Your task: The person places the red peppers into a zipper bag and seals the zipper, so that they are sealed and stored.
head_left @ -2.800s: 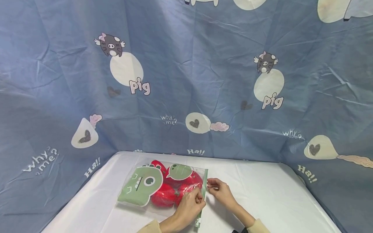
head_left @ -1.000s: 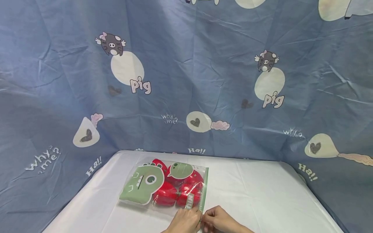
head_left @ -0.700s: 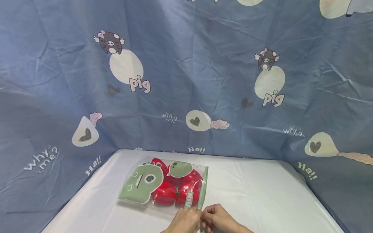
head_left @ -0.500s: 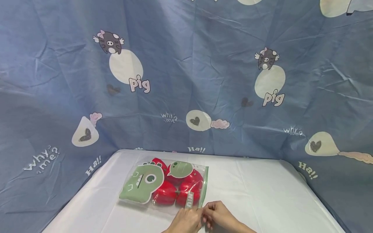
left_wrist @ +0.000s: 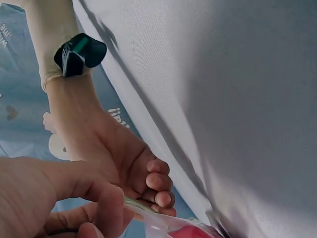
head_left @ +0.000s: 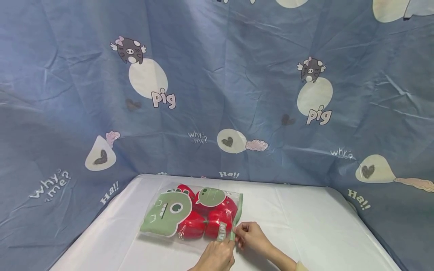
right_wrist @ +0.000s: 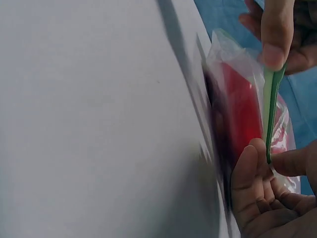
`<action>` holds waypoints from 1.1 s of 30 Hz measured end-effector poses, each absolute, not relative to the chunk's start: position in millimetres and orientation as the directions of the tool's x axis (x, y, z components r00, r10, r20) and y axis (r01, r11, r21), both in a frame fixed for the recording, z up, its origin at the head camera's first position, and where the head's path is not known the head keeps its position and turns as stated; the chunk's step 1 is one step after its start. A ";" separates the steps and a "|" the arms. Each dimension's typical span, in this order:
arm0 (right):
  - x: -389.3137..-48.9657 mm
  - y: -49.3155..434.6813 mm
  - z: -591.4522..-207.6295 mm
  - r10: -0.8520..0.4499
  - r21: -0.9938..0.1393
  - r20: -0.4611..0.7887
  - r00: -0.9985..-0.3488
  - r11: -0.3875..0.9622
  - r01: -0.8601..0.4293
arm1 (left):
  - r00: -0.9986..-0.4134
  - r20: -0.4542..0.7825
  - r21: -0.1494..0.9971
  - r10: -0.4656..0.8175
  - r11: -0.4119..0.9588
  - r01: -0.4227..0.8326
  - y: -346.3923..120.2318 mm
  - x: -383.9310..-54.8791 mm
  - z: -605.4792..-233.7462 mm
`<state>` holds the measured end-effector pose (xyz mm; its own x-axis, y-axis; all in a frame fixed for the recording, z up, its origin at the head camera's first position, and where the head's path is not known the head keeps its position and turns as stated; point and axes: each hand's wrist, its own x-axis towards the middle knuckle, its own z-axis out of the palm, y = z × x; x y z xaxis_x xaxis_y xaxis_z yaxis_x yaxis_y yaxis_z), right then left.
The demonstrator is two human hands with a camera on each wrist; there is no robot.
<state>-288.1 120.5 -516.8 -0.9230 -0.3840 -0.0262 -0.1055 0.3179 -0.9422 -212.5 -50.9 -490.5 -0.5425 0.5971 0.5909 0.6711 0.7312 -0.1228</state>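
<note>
A clear zip bag (head_left: 159,222) with a green cartoon monster print lies on the table. Inside are several glossy red things (head_left: 191,226) that look like bell peppers. My left hand (head_left: 216,256) pinches the bag's green zip edge (head_left: 239,210) near its near corner. A little farther along that edge, my right hand (head_left: 252,239) pinches it between thumb and fingers. Seen from the right wrist, the green strip (right_wrist: 271,106) runs taut between both hands. My fingers hide the near corner, and no slider can be made out.
The white-covered table (head_left: 305,226) extends to both sides of the bag. Behind it and at its sides hangs a blue cloth (head_left: 217,94) with pig prints. A black band (left_wrist: 79,54) is on the right wrist.
Both hands came down the zip edge to its near end. In the last half second the right hand has moved away from the left, up along the edge, which now bends.
</note>
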 end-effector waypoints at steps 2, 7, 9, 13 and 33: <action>-291.4 120.2 -517.2 -0.369 -0.941 -0.016 -0.929 0.320 -0.111 | -0.531 0.603 -0.137 0.595 0.733 0.667 -50.9 -212.2 -490.7; -299.9 119.5 -515.1 -0.321 -0.936 0.005 -0.947 0.332 -0.117 | -0.509 0.630 -0.131 0.587 0.726 0.675 -50.0 -210.6 -490.7; -304.1 119.4 -513.8 -0.296 -0.934 0.020 -0.955 0.336 -0.124 | -0.506 0.636 -0.113 0.582 0.719 0.686 -49.7 -210.0 -490.3; -312.7 119.0 -513.2 -0.258 -0.926 0.048 -0.965 0.350 -0.140 | -0.504 0.642 -0.100 0.578 0.715 0.692 -49.2 -209.4 -489.8; -367.5 124.2 -519.6 -0.124 -0.924 0.126 -0.984 0.347 -0.162 | -0.502 0.607 -0.119 0.616 0.695 0.709 -45.1 -205.3 -492.1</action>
<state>-367.5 124.2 -519.6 -0.9843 -0.1238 0.1257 -0.1616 0.3472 -0.9237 -205.3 -45.1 -492.1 -0.5019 0.6163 0.6068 0.7093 0.6948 -0.1189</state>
